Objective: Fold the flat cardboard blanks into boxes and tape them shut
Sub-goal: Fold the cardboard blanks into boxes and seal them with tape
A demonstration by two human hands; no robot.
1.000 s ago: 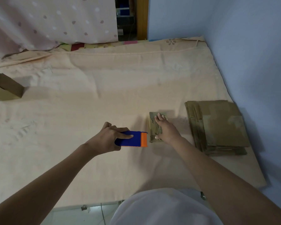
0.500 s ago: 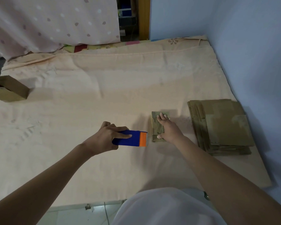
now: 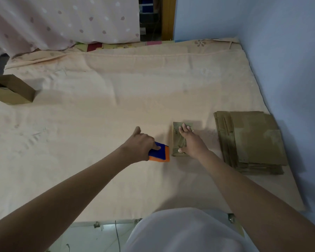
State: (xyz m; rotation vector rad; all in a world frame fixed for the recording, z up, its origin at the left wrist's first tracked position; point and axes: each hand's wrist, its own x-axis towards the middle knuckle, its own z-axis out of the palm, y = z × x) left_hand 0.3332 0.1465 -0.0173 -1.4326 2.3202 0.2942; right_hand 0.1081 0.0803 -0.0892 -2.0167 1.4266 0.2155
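Since the earlier frames the left hand (image 3: 142, 142) has tipped its blue and orange tape dispenser (image 3: 159, 152) downward, so the orange edge now sits just beside the near left corner of the small folded box (image 3: 178, 140); one finger of that hand now sticks up and away from the rest. Its grip is curled round the dispenser body, thumb on top of the blue part. Right hand (image 3: 193, 142) lies flat on the small box with straight fingers spread, fingertips near the far edge and thumb at the near edge, pressing it onto the bed sheet (image 3: 116, 106). Both arms reach forward from the bottom corners of the view. To the right, apart from the box, lies a stack of flat cardboard blanks (image 3: 251, 140). A finished box (image 3: 11, 90) sits at the far left edge.
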